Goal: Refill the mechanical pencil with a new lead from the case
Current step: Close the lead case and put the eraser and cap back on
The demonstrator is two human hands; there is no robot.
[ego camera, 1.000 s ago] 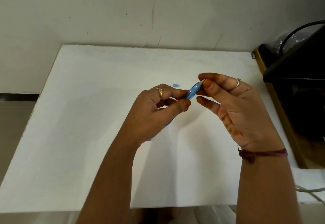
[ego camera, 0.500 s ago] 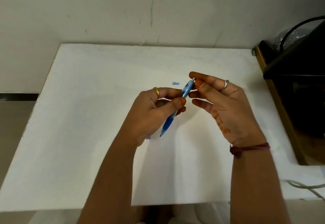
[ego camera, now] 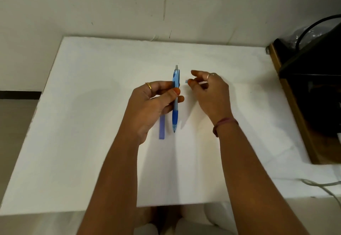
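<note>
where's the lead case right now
In the head view the lead case lies flat on the white table, just left of the mechanical pencil, partly hidden under the left hand.

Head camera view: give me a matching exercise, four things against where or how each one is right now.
Things:
1. mechanical pencil
2. lead case
3. small blue cap
4. gold ring

States:
A. lying flat on the white table, partly hidden under the left hand
B. worn on a finger of the left hand
C. held by the left hand, tip pointing toward the person
D. at the fingertips of the right hand

Pairs: 1-C, 2-A, 3-D, 4-B
</note>
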